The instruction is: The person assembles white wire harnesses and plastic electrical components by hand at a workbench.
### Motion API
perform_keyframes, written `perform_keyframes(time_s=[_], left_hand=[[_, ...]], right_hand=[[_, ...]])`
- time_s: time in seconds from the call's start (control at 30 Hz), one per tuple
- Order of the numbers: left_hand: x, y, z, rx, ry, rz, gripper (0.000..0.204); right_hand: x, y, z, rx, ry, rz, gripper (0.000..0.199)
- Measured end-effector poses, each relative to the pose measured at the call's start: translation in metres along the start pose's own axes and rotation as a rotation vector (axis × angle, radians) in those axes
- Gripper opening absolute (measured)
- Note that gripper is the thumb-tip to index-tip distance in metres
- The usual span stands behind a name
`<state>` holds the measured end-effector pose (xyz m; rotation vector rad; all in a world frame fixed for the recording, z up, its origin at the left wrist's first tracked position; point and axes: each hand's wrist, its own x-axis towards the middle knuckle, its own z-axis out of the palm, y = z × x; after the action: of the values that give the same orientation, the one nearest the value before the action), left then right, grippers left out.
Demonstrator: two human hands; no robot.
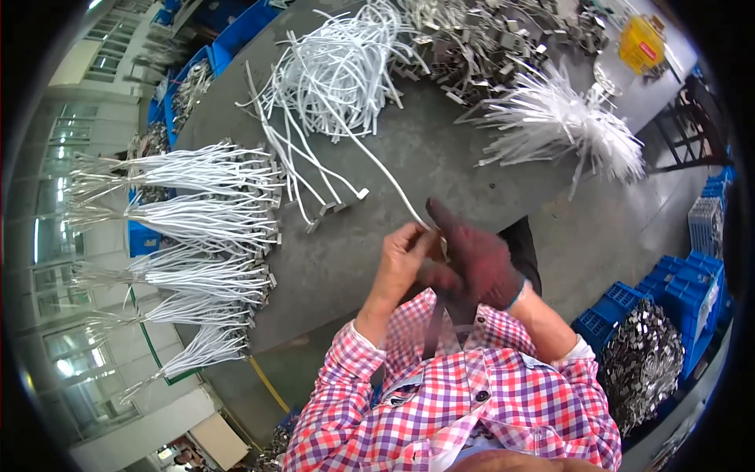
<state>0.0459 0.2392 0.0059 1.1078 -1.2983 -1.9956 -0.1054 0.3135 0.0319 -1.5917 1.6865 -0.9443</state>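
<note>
My bare left hand (403, 256) is closed, pinching the end of a long white sleeved cable (377, 161). That cable runs back to a tangled heap of white sleeved cables (334, 75) on the grey table. My right hand (484, 263), in a dark red work glove, is right beside the left one, its fingers stretched out and thumb apart. A small yellowish piece (445, 249) shows between the hands, too blurred to name. To the left of the hands lie a few loose cables with metal ends (314, 185).
Bundles of white cables (204, 220) line the table's left edge. Metal-ended parts (495, 47) are piled at the back, near a spread of white sleeves (562, 126) and a yellow container (641, 46). Blue crates (680, 295) and a heap of metal pieces (643, 362) stand at right.
</note>
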Motion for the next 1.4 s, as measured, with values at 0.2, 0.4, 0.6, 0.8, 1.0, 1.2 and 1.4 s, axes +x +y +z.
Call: perform_keyframes(time_s=[0.2,0.4,0.6,0.8,1.0,1.2,1.4], left_hand=[[0.06,0.037,-0.098,0.764,0.307,-0.058,0.037],[0.152,0.028,-0.106,1.018,0.545,0.375,0.031],[0.217,-0.007,-0.094,1.273,0.532,0.416,0.029],[0.206,-0.016,-0.099,1.3,0.464,0.422,0.022],[0.169,-0.006,-0.061,0.923,0.376,0.724,0.006],[0.127,-0.021,-0.026,-0.23,0.494,0.453,0.027],[0.099,-0.032,-0.037,-0.52,0.1,0.056,0.042]], right_hand=[[0.126,0.074,-0.069,-0.548,0.501,-0.064,0.052],[0.228,0.14,-0.087,-0.884,0.425,0.053,0.032],[0.21,0.128,-0.094,-0.842,0.39,0.023,0.01],[0.065,0.086,-0.071,-0.36,0.253,0.27,0.035],[-0.085,0.088,-0.05,0.057,0.224,0.676,0.03],[-0.192,0.084,-0.037,-0.255,0.269,0.375,0.029],[-0.209,0.07,-0.034,-0.555,0.019,0.028,0.036]])
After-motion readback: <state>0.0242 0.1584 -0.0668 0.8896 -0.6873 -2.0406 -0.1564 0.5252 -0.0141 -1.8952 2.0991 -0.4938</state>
